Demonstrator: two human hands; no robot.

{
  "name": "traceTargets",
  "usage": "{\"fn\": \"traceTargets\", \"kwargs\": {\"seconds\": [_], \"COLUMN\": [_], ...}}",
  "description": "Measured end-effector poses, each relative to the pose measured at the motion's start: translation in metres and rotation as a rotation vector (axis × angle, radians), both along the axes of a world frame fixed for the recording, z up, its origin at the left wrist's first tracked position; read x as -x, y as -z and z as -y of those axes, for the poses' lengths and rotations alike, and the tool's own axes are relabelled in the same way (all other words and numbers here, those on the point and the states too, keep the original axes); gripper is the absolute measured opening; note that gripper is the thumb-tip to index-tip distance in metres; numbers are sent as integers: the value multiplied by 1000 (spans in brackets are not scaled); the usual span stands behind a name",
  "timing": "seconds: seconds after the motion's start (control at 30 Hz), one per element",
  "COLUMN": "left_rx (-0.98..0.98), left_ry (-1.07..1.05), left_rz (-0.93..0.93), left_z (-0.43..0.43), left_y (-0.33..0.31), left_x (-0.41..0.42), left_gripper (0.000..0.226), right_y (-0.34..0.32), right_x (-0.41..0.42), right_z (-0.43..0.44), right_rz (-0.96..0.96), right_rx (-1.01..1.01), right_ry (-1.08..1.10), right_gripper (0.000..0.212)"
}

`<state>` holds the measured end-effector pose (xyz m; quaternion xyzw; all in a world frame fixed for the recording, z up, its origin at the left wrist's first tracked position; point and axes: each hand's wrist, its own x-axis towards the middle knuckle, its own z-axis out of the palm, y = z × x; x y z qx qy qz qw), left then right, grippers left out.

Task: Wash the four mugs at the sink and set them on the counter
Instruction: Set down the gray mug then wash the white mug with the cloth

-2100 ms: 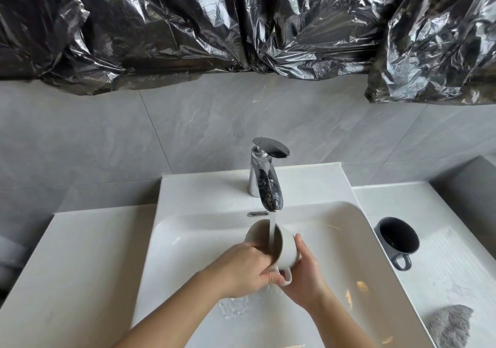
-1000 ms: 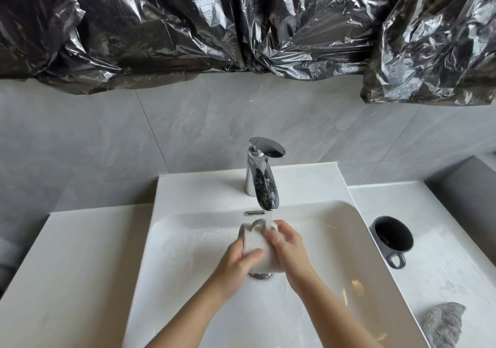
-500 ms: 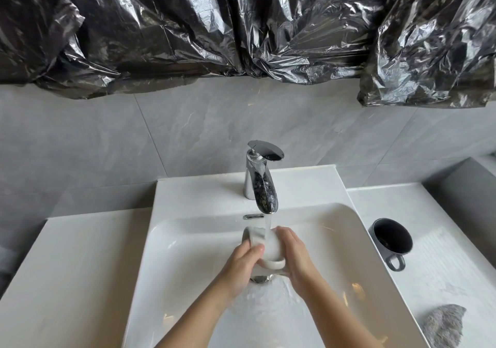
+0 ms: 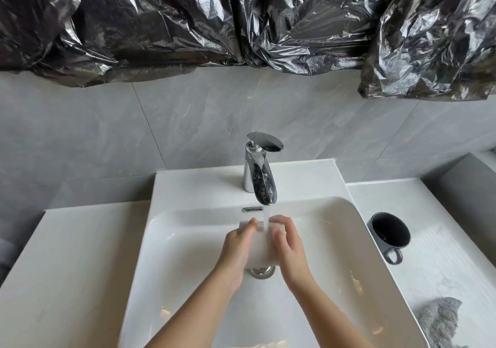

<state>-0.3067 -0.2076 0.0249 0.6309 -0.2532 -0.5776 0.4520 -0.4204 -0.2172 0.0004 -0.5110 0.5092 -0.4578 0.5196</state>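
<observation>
I have both hands down in the sink (image 4: 188, 240), closed around a white mug (image 4: 259, 251) from either side. My left hand (image 4: 237, 251) wraps the mug's left wall with the fingers curled up toward its far end; my right hand (image 4: 288, 245) presses on the right wall, fingers bent over the top. The mug is blurred and mostly covered by my hands, so I cannot tell which way its mouth or handle faces. It sits right under the tap (image 4: 260, 170), and a thin stream of water (image 4: 266, 217) runs from the spout onto it between my fingertips. The drain (image 4: 261, 271) shows just below the mug, partly hidden by it.

On the counter (image 4: 442, 267) to the right of the sink stands a dark grey mug (image 4: 390, 233), upright, handle pointing toward me, well apart from my hands. Nearer to me on that same side lies a grey fluffy cloth (image 4: 440, 321), cut off by the edge of the view. The counter on the left is bare white. Above the grey tiled wall (image 4: 188, 122) hangs crumpled black plastic sheeting (image 4: 241, 17).
</observation>
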Motion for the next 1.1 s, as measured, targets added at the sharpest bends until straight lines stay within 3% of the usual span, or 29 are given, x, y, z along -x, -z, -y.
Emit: {"fn": "traceTargets", "kwargs": {"seconds": [0.07,0.17,0.2,0.33,0.4,0.5,0.63,0.7,0.83,0.9,1.0,1.03,1.1], "left_rx": [89,253,256,46,17,99,196,208,136,1,-171,-193,-236], "left_ry": [-18,12,24,-28,-38,-47,-89,-165,-352,-356,-313,-299,-336], "left_rz": [57,177,163,13,1,69,138,203,257,75,-163,-181,-222], "left_z": [-4,-17,-17,-4,-1,-7,-13,-11,1,4,5,7,11], "left_y": [-2,-4,-5,-5,-5,-2,-2,-3,2,2,3,4,9], "left_x": [3,1,-1,-9,-8,-6,-7,-8,-4,6,9,7,1], "left_gripper": [29,29,30,28,27,33,43,50,41,55,61,62,72], "right_y": [-1,-16,-17,-8,-8,-7,-19,-25,-23,-13,-4,-4,-4], "right_x": [1,-4,-6,-7,-6,-7,-2,1,-6,-5,7,9,12], "right_z": [-1,7,10,4,-1,-2,6,9,6,4,-2,-4,-7], "right_rz": [57,220,190,-85,-88,81,420,496,579,567,503,489,436], "right_rx": [-57,-468,-490,-2,55,-153,-724,-834,-783,-672,-489,-462,-418], "right_ry": [-38,-61,-34,19,-11,-34,5,-23,31,127,77,35,32], "right_gripper": [32,25,24,30,32,35,38,33,23,23,60,62,43]}}
